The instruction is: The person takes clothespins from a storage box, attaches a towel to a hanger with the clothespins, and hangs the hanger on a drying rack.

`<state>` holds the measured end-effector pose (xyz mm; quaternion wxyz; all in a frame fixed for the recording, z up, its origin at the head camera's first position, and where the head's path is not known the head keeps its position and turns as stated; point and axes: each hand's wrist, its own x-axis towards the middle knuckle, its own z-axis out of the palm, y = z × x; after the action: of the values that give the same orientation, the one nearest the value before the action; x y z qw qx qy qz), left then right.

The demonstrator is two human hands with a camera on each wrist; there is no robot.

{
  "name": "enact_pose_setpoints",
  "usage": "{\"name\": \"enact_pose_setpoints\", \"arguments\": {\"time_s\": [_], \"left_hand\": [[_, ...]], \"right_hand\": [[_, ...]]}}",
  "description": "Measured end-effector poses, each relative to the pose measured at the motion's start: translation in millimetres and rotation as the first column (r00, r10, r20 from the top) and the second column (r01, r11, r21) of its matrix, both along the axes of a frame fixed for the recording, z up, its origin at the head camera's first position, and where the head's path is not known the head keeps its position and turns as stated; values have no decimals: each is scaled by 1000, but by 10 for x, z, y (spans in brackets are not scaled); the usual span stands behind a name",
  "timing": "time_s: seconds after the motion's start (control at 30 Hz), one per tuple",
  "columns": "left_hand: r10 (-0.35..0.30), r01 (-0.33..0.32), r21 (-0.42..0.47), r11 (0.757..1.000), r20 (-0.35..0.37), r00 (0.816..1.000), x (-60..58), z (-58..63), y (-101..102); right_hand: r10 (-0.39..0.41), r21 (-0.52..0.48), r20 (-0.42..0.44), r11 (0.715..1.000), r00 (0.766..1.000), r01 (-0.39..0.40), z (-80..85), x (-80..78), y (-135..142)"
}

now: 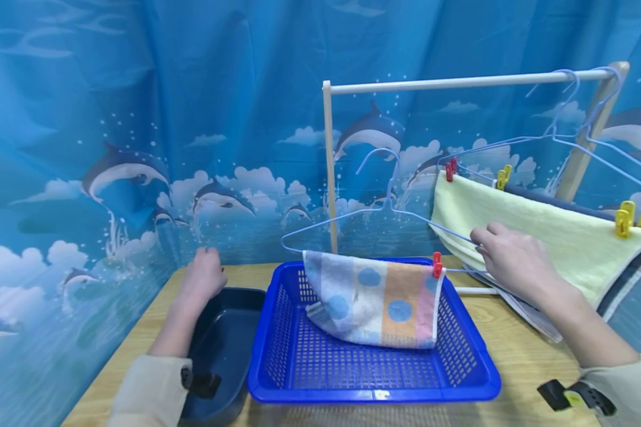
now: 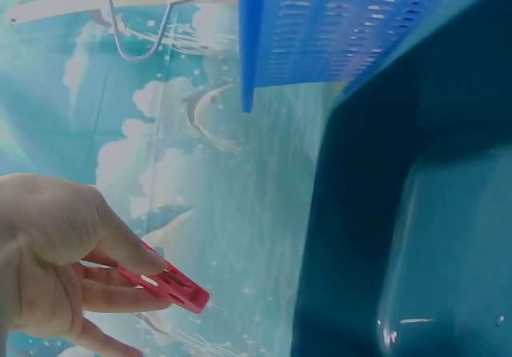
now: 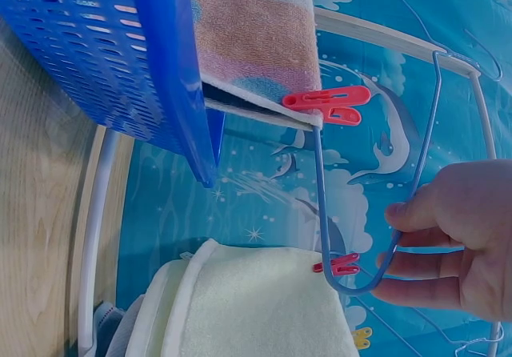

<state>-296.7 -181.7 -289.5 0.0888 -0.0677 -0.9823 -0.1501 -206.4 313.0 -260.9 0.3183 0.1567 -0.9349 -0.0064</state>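
Observation:
My right hand [image 1: 515,261] grips the right end of a blue wire hanger [image 1: 389,209], its thumb and fingers around the wire in the right wrist view. Over the hanger's lower bar drapes a small striped towel [image 1: 371,299] with blue dots. A red clothespin [image 1: 437,265] is clipped at the towel's right top corner; its left corner bears no pin. My left hand [image 1: 205,274], above the far end of a dark basin [image 1: 229,344], pinches another red clothespin [image 2: 172,285] between thumb and fingers, apart from the hanger.
A blue plastic basket [image 1: 374,394] stands under the towel, right of the basin. At the right, a rack [image 1: 459,83] carries more hangers with a pale yellow towel [image 1: 529,219] and darker cloths, fastened by yellow clothespins [image 1: 624,219] and a red one. A dolphin-print curtain hangs behind.

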Motion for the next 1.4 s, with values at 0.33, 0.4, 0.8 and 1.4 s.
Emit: {"name": "enact_pose_setpoints", "arguments": {"time_s": [0.33, 0.4, 0.8, 1.4], "left_hand": [[-9, 4, -74, 997, -66, 998, 146, 162, 170], [-18, 12, -81, 997, -75, 997, 186, 192, 216], [-80, 74, -38, 997, -195, 977, 405, 334, 469], [-197, 212, 51, 976, -208, 958, 554, 419, 757]], "right_hand": [[6, -1, 1, 1000, 1000, -6, 18, -9, -5], [6, -1, -1, 1000, 1000, -6, 18, -9, -5], [3, -4, -2, 1000, 1000, -3, 35, -13, -13], [8, -5, -3, 1000, 1000, -8, 3, 0, -2]]}}
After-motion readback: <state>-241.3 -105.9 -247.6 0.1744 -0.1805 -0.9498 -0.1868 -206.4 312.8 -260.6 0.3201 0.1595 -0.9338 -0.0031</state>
